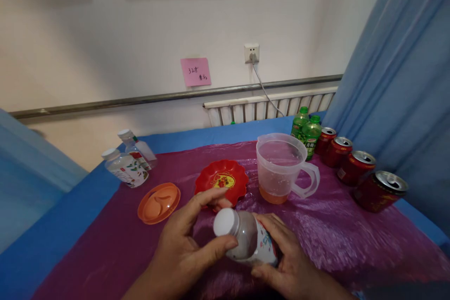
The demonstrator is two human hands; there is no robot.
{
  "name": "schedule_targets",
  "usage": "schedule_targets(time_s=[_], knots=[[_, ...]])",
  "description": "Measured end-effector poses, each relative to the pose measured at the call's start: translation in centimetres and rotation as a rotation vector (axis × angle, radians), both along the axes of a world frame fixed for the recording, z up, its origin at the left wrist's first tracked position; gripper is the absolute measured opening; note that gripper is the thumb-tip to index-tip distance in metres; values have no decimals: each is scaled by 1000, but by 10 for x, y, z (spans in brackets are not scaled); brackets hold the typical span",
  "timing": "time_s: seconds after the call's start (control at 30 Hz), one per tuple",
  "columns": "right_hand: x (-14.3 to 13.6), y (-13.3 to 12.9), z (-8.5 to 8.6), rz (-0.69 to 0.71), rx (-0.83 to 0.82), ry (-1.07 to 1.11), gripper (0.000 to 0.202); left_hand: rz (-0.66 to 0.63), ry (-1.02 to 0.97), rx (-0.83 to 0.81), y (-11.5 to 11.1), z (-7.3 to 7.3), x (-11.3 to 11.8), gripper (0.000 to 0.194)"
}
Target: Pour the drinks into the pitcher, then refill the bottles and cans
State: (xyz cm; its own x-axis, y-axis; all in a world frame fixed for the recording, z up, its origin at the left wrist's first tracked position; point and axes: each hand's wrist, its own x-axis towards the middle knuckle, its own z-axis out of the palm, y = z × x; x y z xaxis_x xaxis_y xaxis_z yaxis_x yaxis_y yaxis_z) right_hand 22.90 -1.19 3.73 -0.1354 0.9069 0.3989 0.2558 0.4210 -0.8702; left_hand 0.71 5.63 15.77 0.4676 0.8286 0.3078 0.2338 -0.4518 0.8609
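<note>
My right hand (286, 253) is wrapped round the body of a small bottle (246, 236) with a white cap and a printed label. The bottle is tilted, its cap end pointing up and to the left. My left hand (190, 234) curves around the cap (225, 222) with thumb and fingers apart. The left thumb tip lies at the cap's lower edge; whether it touches cannot be told. Just beyond the hands sits a red scalloped dish (241, 183) with a yellow centre. A clear measuring jug (277, 161) with some orange liquid stands behind my right hand.
Two white-capped bottles (128, 168) and an orange round dish (158, 204) are at the left. Green bottles (311, 136) and several red cans (356, 168) line the right side. Purple sheeting (337, 234) covers the blue table (211, 137); blue curtains (397, 79) hang alongside.
</note>
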Motion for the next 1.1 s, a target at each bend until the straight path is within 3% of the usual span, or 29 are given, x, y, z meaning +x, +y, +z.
schedule_targets(time_s=[0.2,0.3,0.43,0.57,0.7,0.8,0.87,0.97,1.1], knots=[[0,1,2,146,-130,165,69,-323,-213,-340,7,7,-2,56],[-2,1,0,113,-129,181,76,-269,-248,-302,6,2,0,68],[-3,2,-1,100,-120,137,75,-134,-157,-218,6,-4,-3,55],[-6,3,0,182,-150,186,73,-179,-173,-285,5,-7,-11,52],[-14,4,-1,273,-189,294,79,-259,-205,-447,-6,-22,-12,91],[-25,6,-4,320,-244,330,81,-260,-130,-457,-17,-33,-15,88],[-31,7,-7,345,-274,320,86,-151,-82,-395,-20,-32,-27,78],[-33,5,-16,296,-247,280,82,164,-40,-260,-10,-15,-64,74],[-24,-3,-38,142,-268,161,48,705,26,-24,39,10,-140,77]])
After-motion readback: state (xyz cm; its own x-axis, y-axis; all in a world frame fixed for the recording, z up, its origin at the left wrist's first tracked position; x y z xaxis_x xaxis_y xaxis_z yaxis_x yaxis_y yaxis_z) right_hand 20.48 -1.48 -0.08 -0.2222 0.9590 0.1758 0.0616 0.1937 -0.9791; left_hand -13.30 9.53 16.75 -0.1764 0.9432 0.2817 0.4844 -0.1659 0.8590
